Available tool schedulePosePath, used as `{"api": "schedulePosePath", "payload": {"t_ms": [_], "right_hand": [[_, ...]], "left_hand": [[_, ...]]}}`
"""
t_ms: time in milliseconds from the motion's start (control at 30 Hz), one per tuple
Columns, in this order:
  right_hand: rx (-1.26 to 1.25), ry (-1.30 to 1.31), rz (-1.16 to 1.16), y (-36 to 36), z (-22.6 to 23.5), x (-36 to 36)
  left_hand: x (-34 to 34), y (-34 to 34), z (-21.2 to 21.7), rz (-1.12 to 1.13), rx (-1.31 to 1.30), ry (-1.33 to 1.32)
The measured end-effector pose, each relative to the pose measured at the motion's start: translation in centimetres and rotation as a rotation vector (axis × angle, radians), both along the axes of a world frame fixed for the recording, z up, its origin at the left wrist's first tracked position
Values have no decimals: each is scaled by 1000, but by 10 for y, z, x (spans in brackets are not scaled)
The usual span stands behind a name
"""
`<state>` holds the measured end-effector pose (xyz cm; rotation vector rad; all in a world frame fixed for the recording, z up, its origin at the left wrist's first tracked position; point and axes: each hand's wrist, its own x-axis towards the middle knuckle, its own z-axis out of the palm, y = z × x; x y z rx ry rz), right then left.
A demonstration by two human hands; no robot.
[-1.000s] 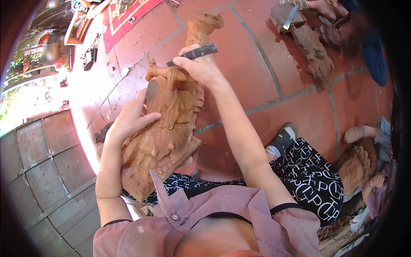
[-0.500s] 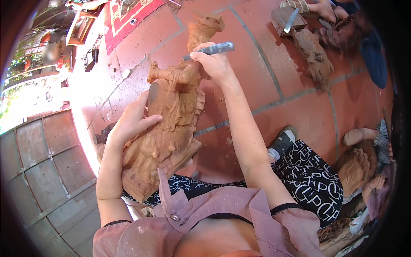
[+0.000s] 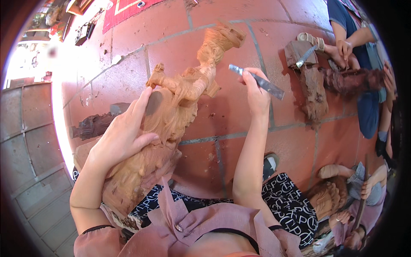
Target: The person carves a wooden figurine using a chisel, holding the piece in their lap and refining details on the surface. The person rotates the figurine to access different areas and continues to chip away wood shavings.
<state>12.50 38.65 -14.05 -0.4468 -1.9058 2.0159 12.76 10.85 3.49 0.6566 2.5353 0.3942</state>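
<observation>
A carved wooden statue [image 3: 182, 88], light brown with a figure's head at its far end, lies tilted in front of me with its broad base near my lap. My left hand [image 3: 122, 132] is laid along its left side, thumb on the front and fingers stretched up the edge, holding it. To the right of the statue's head, apart from the wood, my right hand [image 3: 258, 94] pinches a flat metal blade [image 3: 270, 88]. Its dark, squared end points right and its pale wrapped end points left.
At left lies a dark carved piece [image 3: 92, 125]. At upper right are a wooden block [image 3: 299, 53], another wrapped blade [image 3: 306, 57], a rough log [image 3: 314, 96] and a co-worker's hands [image 3: 346, 49] near a dark red carving [image 3: 351, 81]. Another person [image 3: 368, 188] sits lower right beside a carving [image 3: 327, 197].
My right hand has drawn back from the statue's neck to the right. The blade has turned, its dark end now pointing right. My left hand stays on the statue. The view has shifted.
</observation>
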Motion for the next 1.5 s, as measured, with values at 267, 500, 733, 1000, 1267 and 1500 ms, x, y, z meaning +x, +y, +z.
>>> {"api": "schedulePosePath", "payload": {"t_ms": [267, 500, 733, 1000, 1267, 1500], "right_hand": [[-519, 92, 256, -16, 7, -7], [-432, 107, 353, -42, 23, -16], [-136, 207, 321, -51, 22, -16], [-502, 181, 330, -41, 25, -11], [-536, 165, 286, -44, 24, -14], [-351, 194, 220, -71, 19, -20]], "left_hand": [[-1, -5, 8, -8, -13, -80], [-2, -9, 12, -75, -21, -53], [-1, -8, 10, -78, -11, -32], [-1, -7, 11, -58, -40, -68], [-4, -9, 4, -54, -45, -53], [-9, -14, -2, -82, -80, -22]]}}
